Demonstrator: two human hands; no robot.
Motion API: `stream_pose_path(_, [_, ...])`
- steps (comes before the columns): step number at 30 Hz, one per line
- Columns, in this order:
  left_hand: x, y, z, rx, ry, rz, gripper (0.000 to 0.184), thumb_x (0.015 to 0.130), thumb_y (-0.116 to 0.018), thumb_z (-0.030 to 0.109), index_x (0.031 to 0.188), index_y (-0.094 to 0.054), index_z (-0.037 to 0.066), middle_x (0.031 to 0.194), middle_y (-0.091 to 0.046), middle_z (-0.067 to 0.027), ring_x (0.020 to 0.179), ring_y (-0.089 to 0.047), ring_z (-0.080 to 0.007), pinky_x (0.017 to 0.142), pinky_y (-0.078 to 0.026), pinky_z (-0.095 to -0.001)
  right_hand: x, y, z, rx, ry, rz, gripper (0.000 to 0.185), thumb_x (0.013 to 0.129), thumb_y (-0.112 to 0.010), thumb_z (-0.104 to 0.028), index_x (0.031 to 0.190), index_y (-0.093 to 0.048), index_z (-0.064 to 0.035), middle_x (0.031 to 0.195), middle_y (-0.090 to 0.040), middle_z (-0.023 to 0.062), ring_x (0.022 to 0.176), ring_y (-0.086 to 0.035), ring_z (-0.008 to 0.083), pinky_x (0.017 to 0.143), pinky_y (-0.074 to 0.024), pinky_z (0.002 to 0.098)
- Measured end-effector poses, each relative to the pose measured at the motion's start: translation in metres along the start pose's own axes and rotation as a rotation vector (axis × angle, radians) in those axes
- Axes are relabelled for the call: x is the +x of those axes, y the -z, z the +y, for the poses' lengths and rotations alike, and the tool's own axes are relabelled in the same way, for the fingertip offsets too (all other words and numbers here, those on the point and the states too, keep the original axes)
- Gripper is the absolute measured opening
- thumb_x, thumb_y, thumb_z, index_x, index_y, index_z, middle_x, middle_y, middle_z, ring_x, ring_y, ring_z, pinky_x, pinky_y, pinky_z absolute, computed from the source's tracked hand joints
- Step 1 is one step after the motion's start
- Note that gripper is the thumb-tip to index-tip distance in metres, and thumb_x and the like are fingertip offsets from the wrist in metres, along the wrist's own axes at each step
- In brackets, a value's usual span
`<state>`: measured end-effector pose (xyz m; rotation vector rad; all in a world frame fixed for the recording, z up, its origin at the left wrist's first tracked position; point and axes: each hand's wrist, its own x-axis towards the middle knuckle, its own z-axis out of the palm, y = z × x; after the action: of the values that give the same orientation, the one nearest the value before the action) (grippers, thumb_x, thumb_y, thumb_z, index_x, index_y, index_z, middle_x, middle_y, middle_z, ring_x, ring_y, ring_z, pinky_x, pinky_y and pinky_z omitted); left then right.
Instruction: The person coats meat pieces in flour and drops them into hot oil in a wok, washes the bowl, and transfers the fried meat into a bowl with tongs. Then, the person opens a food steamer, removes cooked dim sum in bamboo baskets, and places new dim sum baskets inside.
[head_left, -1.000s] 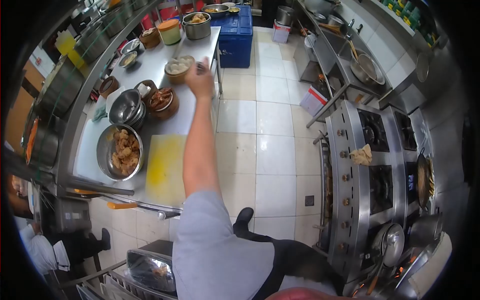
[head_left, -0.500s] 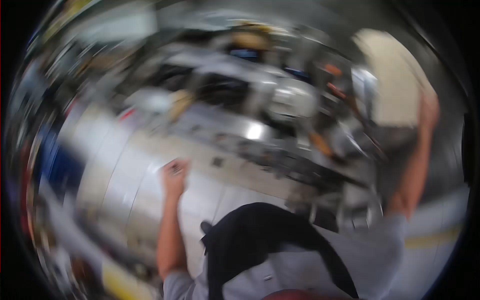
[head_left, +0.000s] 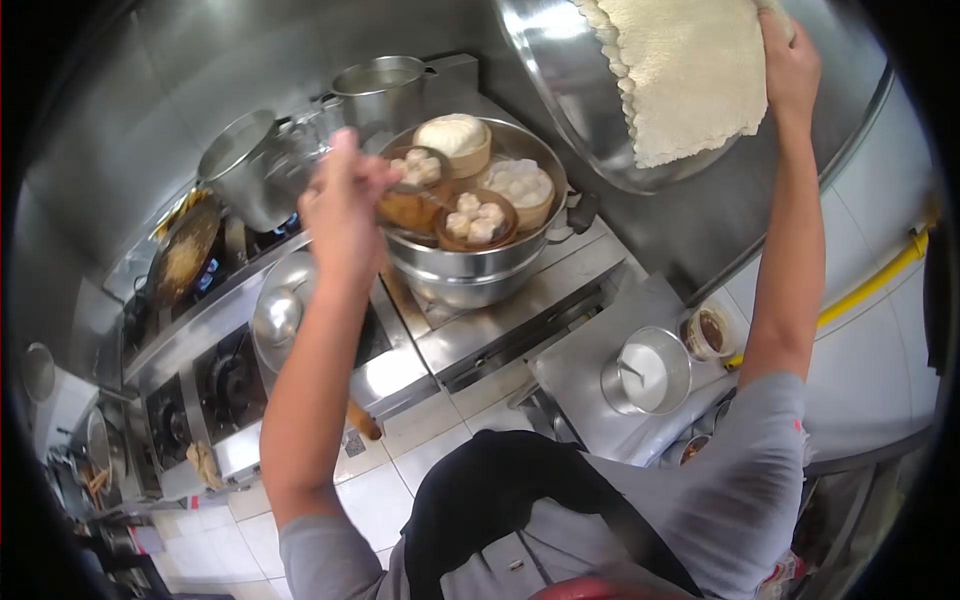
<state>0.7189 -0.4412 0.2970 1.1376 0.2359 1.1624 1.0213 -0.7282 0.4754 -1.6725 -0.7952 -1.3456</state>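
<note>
My left hand (head_left: pixel 342 215) is raised at the left side of a round metal steamer pot (head_left: pixel 465 265), its fingers partly curled and blurred. Small bamboo baskets sit in the pot. One basket (head_left: pixel 478 222) holds pale dumplings, and another beside my fingers (head_left: pixel 412 170) holds similar ones. A large white bun (head_left: pixel 450 134) fills the rear basket, and a white-lined basket (head_left: pixel 520 188) is at the right. Up at the right, my right hand (head_left: pixel 793 75) is closed on a cream cloth (head_left: pixel 690 75) with a scalloped edge. Behind the cloth is a large round metal lid (head_left: pixel 560 90).
Two metal pots (head_left: pixel 380 90) stand behind the steamer. A wok (head_left: pixel 185 250) sits on a lit burner at the left. A ladle and a round metal lid (head_left: pixel 285 305) lie on the stove. A metal container with white contents (head_left: pixel 648 370) stands on the right counter.
The view has turned right toward the steamer, which now shows its baskets of buns and dumplings. My left hand has gone up from low over the floor to the steamer's side. My right hand still holds the cloth.
</note>
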Motion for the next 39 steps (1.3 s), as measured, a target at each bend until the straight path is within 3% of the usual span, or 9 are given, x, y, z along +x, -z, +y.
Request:
stream_pose_path(2, [0.034,-0.045,-0.060,-0.048,0.017,-0.062,0.036,0.096,-0.066,0.028,0.071,-0.051,0.007,0.068,-0.053,-0.0064,0.065,-0.055,-0.0183,0.071,-0.054,-0.0364,-0.002,-0.001,0.026,-0.012,0.019,0.008,0.036,0.094,-0.055,-0.028,0.094,-0.066,0.0066,0.083,-0.070,0.0169,0.076,-0.062,0.0256,0.073,-0.0481,0.0415])
stream_pose_path(4, [0.061,-0.074,-0.103,0.004,0.065,-0.088,0.034,0.095,-0.066,0.025,0.071,-0.052,0.006,0.066,-0.052,-0.0056,0.061,-0.054,-0.0183,0.066,-0.052,-0.0356,-0.004,-0.002,0.046,0.119,-0.054,-0.017,0.038,0.098,-0.052,-0.028,0.101,-0.069,0.0056,0.089,-0.071,0.0131,0.083,-0.063,0.0197,0.077,-0.0492,0.0376])
stream_pose_path(7, [0.093,-0.098,-0.149,0.099,0.084,-0.162,0.032,0.093,-0.067,0.019,0.068,-0.056,0.003,0.061,-0.053,-0.0055,0.056,-0.054,-0.0164,0.058,-0.044,-0.0308,-0.008,-0.002,0.045,0.177,-0.045,-0.024,0.038,0.098,-0.052,-0.028,0.103,-0.069,0.0057,0.092,-0.071,0.0123,0.085,-0.063,0.0191,0.078,-0.0491,0.0363])
stream_pose_path(15, [0.132,-0.108,-0.219,0.284,0.236,-0.299,0.026,0.090,-0.065,0.012,0.067,-0.058,0.002,0.057,-0.053,-0.0048,0.049,-0.050,-0.0159,0.052,-0.043,-0.0322,-0.036,-0.021,0.084,0.368,-0.008,-0.040,0.040,0.100,-0.051,-0.029,0.112,-0.068,0.0060,0.103,-0.070,0.0092,0.093,-0.062,0.0167,0.084,-0.0486,0.0312])
stream_pose_path(18, [0.134,-0.105,-0.235,0.329,0.245,-0.278,0.025,0.089,-0.063,0.010,0.067,-0.058,0.001,0.057,-0.053,-0.0049,0.049,-0.050,-0.0157,0.051,-0.042,-0.0317,-0.041,-0.032,0.091,0.412,-0.006,-0.074,0.040,0.099,-0.052,-0.029,0.111,-0.068,0.0062,0.102,-0.070,0.0085,0.092,-0.062,0.0161,0.084,-0.0485,0.0305])
stream_pose_path(21, [0.133,-0.099,-0.244,0.466,0.098,-0.385,0.024,0.089,-0.062,0.012,0.068,-0.059,0.001,0.057,-0.054,-0.0048,0.050,-0.051,-0.0157,0.050,-0.042,-0.0317,-0.047,-0.043,0.096,0.446,-0.004,-0.035,0.038,0.098,-0.053,-0.028,0.108,-0.068,0.0056,0.099,-0.069,0.0079,0.090,-0.061,0.0150,0.082,-0.0482,0.0302])
stream_pose_path(24, [0.141,-0.094,-0.257,0.533,0.174,-0.333,0.024,0.087,-0.060,0.010,0.065,-0.056,0.002,0.056,-0.053,-0.0059,0.051,-0.051,-0.0166,0.051,-0.042,-0.0336,-0.048,-0.048,0.105,0.375,-0.015,-0.033,0.036,0.098,-0.053,-0.027,0.104,-0.067,0.0052,0.095,-0.068,0.0070,0.087,-0.059,0.0146,0.080,-0.0475,0.0305])
stream_pose_path(30, [0.143,-0.101,-0.253,0.202,0.200,-0.362,0.025,0.084,-0.056,0.008,0.061,-0.049,0.005,0.056,-0.052,-0.0084,0.051,-0.051,-0.0182,0.051,-0.041,-0.0343,-0.044,-0.049,0.111,0.300,-0.037,-0.036,0.033,0.096,-0.055,-0.027,0.096,-0.065,0.0043,0.087,-0.064,0.0050,0.081,-0.056,0.0137,0.075,-0.0463,0.0309])
stream_pose_path(39, [0.140,-0.104,-0.258,0.374,0.260,-0.348,0.023,0.085,-0.062,0.011,0.065,-0.056,0.002,0.058,-0.055,-0.0065,0.052,-0.053,-0.0172,0.052,-0.042,-0.0324,-0.043,-0.046,0.116,0.252,-0.122,-0.061,0.027,0.095,-0.055,-0.023,0.084,-0.060,0.0015,0.078,-0.056,0.0018,0.074,-0.050,0.0125,0.069,-0.0433,0.0311])
